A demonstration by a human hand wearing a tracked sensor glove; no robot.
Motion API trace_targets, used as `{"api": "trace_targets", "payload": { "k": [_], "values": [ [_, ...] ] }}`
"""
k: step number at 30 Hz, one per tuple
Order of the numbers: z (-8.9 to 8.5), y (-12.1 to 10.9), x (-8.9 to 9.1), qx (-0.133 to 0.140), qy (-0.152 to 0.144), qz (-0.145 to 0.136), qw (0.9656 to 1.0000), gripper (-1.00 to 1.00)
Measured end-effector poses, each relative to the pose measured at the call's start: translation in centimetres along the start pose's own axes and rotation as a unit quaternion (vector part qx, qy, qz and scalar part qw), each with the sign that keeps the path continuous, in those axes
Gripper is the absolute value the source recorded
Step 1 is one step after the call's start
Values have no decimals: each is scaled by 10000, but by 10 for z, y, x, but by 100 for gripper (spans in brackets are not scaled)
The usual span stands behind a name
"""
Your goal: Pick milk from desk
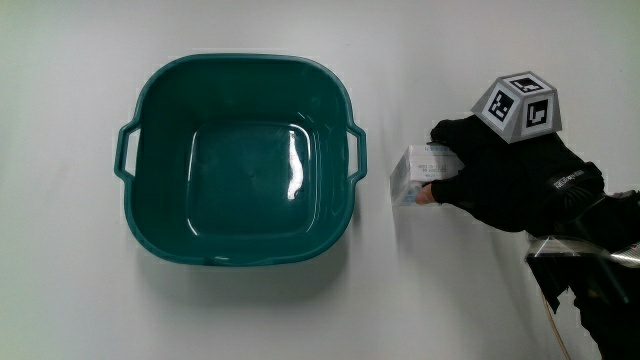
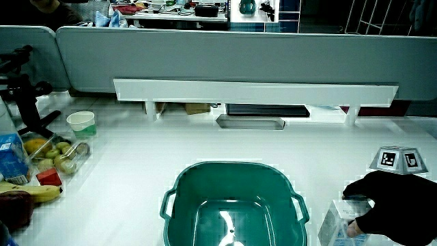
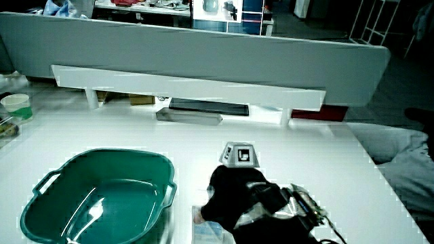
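- The hand (image 1: pixel 505 175) is wrapped round the milk carton (image 1: pixel 420 173), fingers over its top and the thumb tucked against the side nearer the person; the grip looks closed on it.
- In the main view the milk carton sits at about 3 o'clock from the green tub (image 1: pixel 238 160), just beside the tub's handle (image 1: pixel 357 155) but not touching it.
- The carton seems to be resting on the white desk (image 1: pixel 80 300); no gap shows under it that I can make out, so I'd judge the lift has not begun.
- In a side view the hand (image 2: pixel 396 201) covers most of the carton (image 2: pixel 334 224), and only a pale corner shows.
- The tub is empty, with light glinting off its floor.
- By my reckoning, reaching and grasping are done; raising the carton clear of the desk is what's left.
- Fruit and a paper cup (image 2: pixel 82 122) sit well apart, out at the desk's edge.
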Motion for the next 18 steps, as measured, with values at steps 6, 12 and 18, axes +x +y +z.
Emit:
{"api": "trace_targets", "payload": {
  "k": [6, 12, 18],
  "values": [
    [0, -1, -2, 79, -192, 72, 9998, 90],
    [-1, -3, -4, 156, -199, 203, 9995, 100],
    [-1, -4, -8, 264, -308, 276, 9988, 100]
  ]
}}
